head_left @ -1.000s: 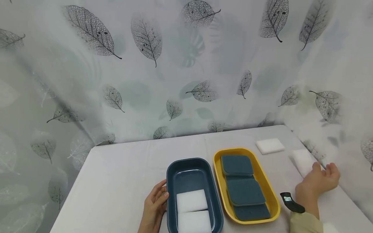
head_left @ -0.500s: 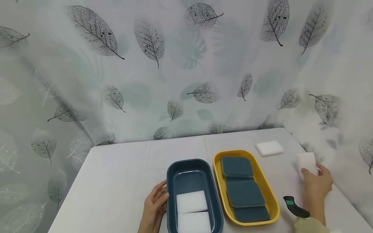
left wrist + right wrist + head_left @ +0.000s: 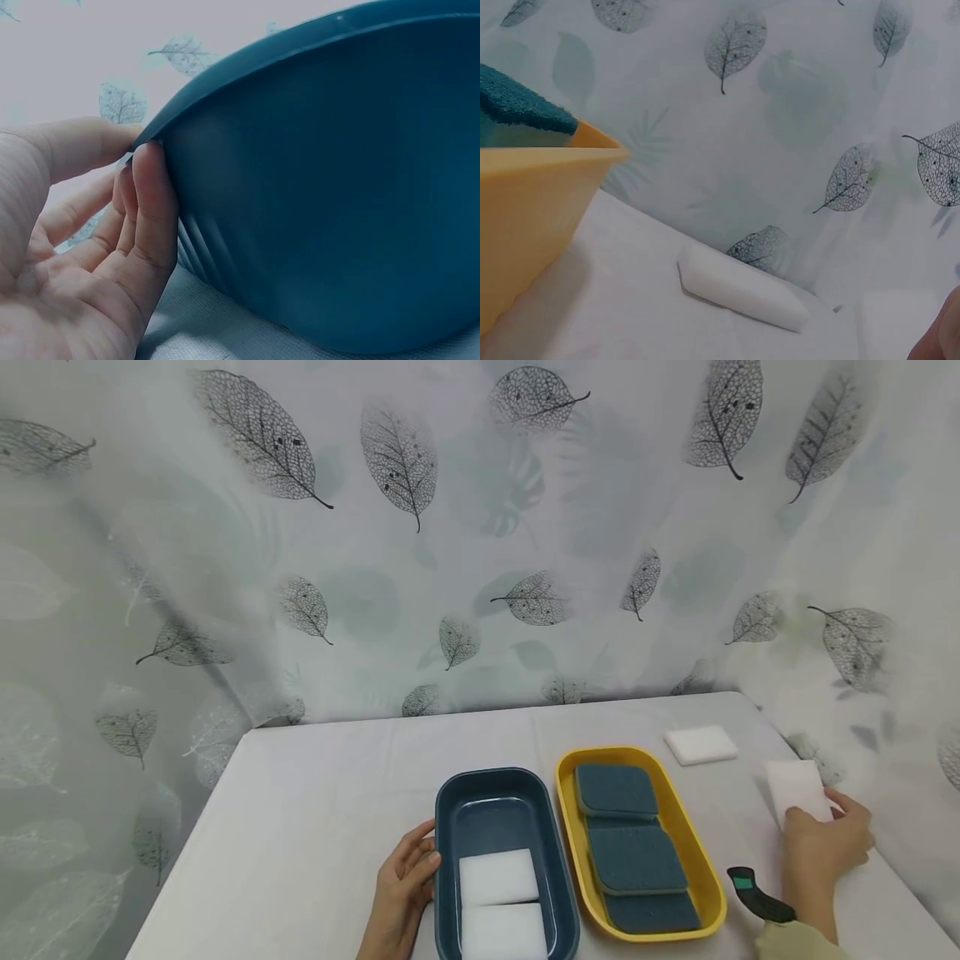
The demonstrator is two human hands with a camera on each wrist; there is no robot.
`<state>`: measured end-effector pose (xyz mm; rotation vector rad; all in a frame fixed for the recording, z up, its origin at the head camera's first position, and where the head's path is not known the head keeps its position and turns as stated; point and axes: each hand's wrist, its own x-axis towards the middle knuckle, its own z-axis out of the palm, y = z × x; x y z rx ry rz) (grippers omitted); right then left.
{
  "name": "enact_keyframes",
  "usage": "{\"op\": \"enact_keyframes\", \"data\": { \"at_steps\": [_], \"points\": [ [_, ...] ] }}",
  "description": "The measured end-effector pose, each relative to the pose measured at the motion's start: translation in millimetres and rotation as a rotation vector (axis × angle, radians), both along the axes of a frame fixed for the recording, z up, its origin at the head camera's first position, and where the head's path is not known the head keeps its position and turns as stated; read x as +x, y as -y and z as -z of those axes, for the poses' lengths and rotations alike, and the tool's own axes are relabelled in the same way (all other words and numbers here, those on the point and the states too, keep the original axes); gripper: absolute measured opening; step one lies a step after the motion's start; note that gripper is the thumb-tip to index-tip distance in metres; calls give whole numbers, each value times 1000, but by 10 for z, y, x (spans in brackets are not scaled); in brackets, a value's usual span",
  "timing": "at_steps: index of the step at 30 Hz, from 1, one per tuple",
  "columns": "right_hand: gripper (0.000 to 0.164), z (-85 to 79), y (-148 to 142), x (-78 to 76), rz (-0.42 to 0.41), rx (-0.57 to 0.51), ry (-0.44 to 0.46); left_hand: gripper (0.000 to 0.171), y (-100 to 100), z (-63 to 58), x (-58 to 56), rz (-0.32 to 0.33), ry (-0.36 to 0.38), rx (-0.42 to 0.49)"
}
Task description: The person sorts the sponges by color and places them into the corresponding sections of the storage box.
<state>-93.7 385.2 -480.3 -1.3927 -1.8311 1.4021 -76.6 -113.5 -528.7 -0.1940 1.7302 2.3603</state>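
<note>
My left hand [image 3: 401, 881] pinches the left rim of the dark blue tray [image 3: 491, 827]. The left wrist view shows the thumb over the rim and the fingers [image 3: 154, 202] against the outer wall. Two white sponges [image 3: 498, 878] lie in the tray's near half. At the table's right side my right hand [image 3: 828, 847] holds another white sponge [image 3: 795, 785] between thumb and fingers. Only a bit of this hand enters the right wrist view, at its lower right corner, beside a pale block [image 3: 892, 322].
Right of the blue tray stands a yellow tray [image 3: 660, 936] with several dark teal scouring pads [image 3: 615, 789] in it. A further white sponge [image 3: 701, 745] lies near the table's back right corner. Leaf-print curtains [image 3: 465, 552] hang behind the table [image 3: 322, 810].
My right hand has come down onto the white sponge at the right and taken hold of it. The left hand stays at the blue tray's rim.
</note>
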Motion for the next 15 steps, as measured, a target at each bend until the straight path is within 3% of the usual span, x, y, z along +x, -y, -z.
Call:
{"op": "enact_keyframes", "data": {
  "at_steps": [4,7,11,15],
  "points": [
    [68,-62,24,44,29,-51,-55,57,1,7,4,7,1,9],
    [65,-122,46,84,92,-116,-165,58,3,14,23,13,7,13],
    [68,-203,39,131,166,-280,-320,58,10,18,68,25,12,6],
    [72,-318,-3,135,138,-477,-437,58,20,-11,48,20,3,-2]
  ]
}}
